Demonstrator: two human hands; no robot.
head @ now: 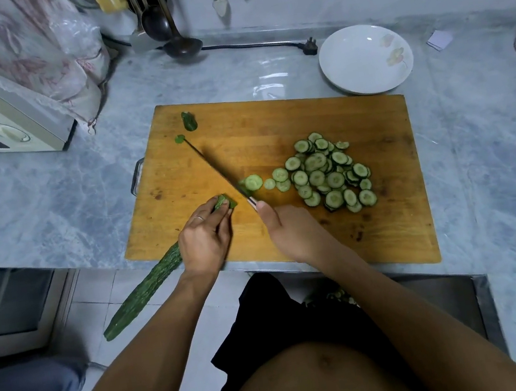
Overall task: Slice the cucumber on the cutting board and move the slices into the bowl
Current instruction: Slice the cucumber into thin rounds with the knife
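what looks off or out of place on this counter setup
The long dark green cucumber sticks far out past the wooden cutting board and counter edge, unsupported over the floor. The white bowl holds no slices yet.

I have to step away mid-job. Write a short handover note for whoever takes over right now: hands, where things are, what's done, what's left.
Left hand holds the cucumber down at its cut end on the cutting board; the long uncut part hangs off the board's near edge.
Right hand grips the knife, blade at the cut end.
Done: a pile of slices lies on the board's right half.
Left: slice the rest, then move all slices into the bowl, which is empty beyond the board's far right corner.
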